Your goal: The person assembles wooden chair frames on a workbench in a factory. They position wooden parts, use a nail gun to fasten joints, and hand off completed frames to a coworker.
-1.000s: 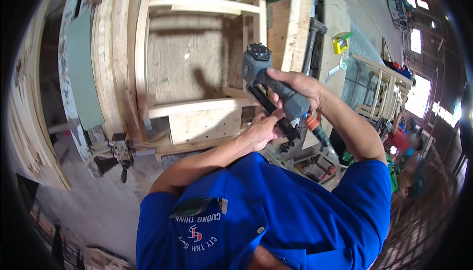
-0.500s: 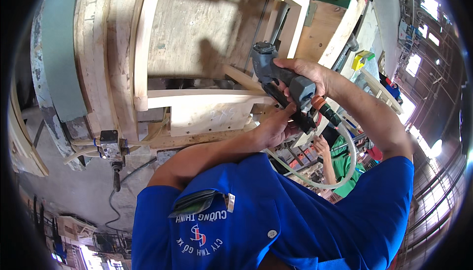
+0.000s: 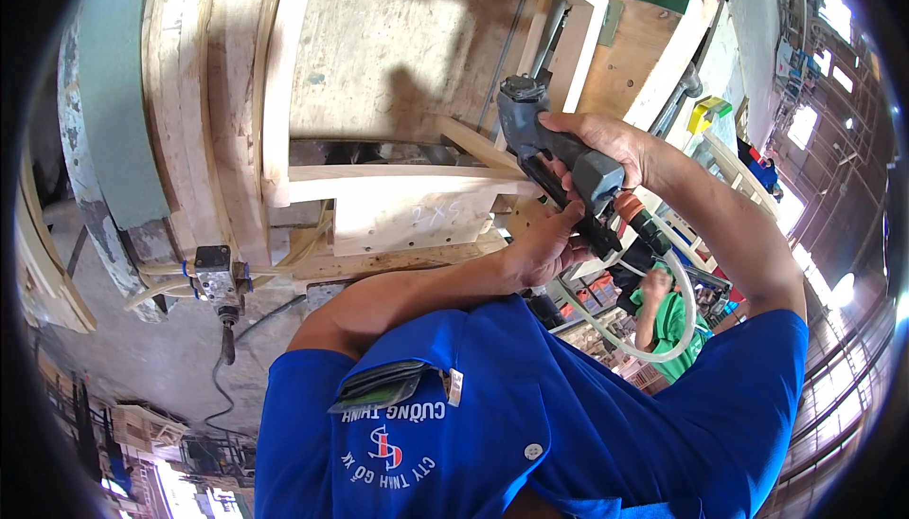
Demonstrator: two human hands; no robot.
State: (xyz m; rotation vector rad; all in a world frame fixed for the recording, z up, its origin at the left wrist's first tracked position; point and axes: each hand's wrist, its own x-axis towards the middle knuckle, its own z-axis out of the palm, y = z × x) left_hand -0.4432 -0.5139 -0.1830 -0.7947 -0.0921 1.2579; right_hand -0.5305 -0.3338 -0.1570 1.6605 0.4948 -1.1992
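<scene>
A dark grey air nail gun (image 3: 559, 145) is held up in front of my chest, near the corner of a wooden frame (image 3: 407, 185). My right hand (image 3: 611, 150) is closed around its body, with the thumb over the top. The fingers of my left hand (image 3: 549, 249) are closed at the lower end of its narrow black magazine (image 3: 598, 237); whether they pinch any nails is hidden. A clear air hose (image 3: 689, 306) runs from an orange and black coupling (image 3: 636, 216) at the gun's rear and loops down beside my right arm.
A pale board with holes (image 3: 417, 221) is part of the frame. At the left, a lever valve (image 3: 216, 277) with hoses is fixed near stacked timber (image 3: 185, 93). A yellow and green object (image 3: 708, 114) lies at the right. Another person in green (image 3: 677, 330) is beyond my right arm.
The view has shifted slightly, so the gun and both hands appear a little further right and lower. My grip looks the same. The co-worker's hand and arm have moved.
</scene>
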